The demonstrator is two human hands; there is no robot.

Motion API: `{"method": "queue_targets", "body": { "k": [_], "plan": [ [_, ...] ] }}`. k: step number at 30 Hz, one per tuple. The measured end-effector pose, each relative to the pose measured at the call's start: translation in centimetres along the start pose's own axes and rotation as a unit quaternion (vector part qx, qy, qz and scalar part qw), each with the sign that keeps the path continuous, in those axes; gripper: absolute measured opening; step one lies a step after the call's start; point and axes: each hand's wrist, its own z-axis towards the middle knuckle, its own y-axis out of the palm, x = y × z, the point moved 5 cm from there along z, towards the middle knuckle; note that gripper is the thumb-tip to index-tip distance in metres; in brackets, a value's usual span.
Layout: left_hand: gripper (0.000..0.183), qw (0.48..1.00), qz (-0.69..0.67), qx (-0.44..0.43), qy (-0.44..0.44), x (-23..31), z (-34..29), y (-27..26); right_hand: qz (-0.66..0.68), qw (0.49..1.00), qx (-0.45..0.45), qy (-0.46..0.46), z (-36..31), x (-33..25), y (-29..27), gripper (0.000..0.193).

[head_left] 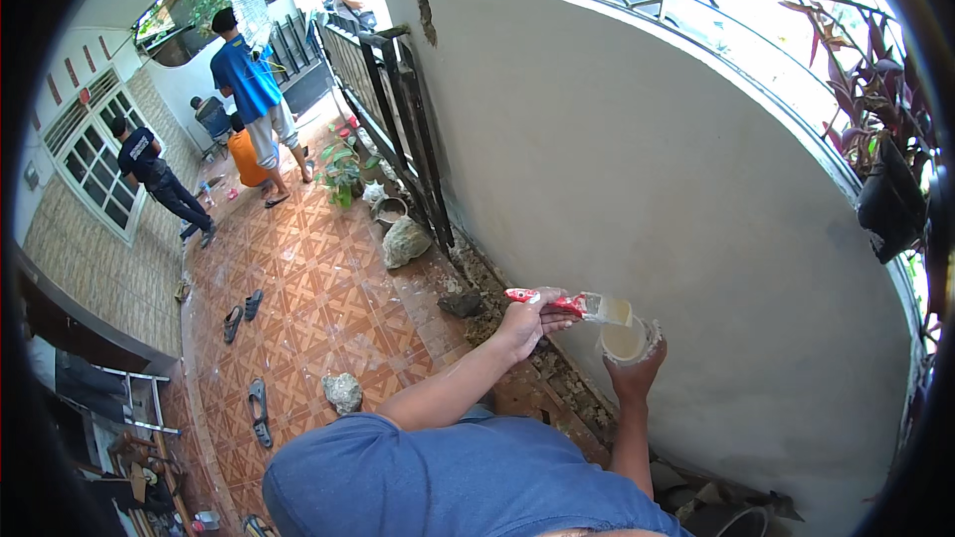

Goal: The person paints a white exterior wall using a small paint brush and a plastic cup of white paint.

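Head cam | L hand (524, 326) part-closed on red-handled brush (569, 305) | R hand (636, 370) curled round cup (607, 338) nr wall (716, 229) | bristles (619, 312) at rim | step: prob. loading brush | next: needs steady cup

Brush (570, 305) in left hand (525, 326), tip at mouth of cup (624, 344) in right hand (638, 374), wall (696, 189) ahead and right, gate (412, 119) at wall's far end, rock (342, 393) on floor (318, 313) left.
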Motion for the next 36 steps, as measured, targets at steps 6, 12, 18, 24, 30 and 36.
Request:
{"method": "queue_targets", "body": {
  "k": [6,12,18,24,30,36],
  "plan": [
    [0.025,0.995,-0.079,0.021,0.053,0.2,-0.1,-0.1,-0.008,0.997,0.056,0.046,-0.4,4.0,-2.7,0.096],
    [0.026,0.988,-0.117,0.043,0.092,1.1,-0.3,0.0,-0.019,0.994,0.097,0.052,-0.9,6.1,-5.5,0.097],
    [0.026,0.984,-0.125,0.049,0.115,2.0,0.4,0.6,-0.036,0.989,0.115,0.079,-1.3,6.7,-7.2,0.099],
    [0.025,0.983,-0.134,0.044,0.121,2.4,0.1,1.4,-0.008,0.986,0.147,0.081,-2.0,6.9,-7.7,0.098],
    [0.025,0.985,-0.126,0.036,0.109,2.8,-0.3,2.1,-0.013,0.983,0.154,0.095,-2.4,6.0,-8.4,0.095],
    [0.022,0.979,-0.141,0.052,0.138,3.9,-0.1,2.0,-0.131,0.977,0.157,0.059,-3.0,7.2,-9.1,0.093]
  ]
}}
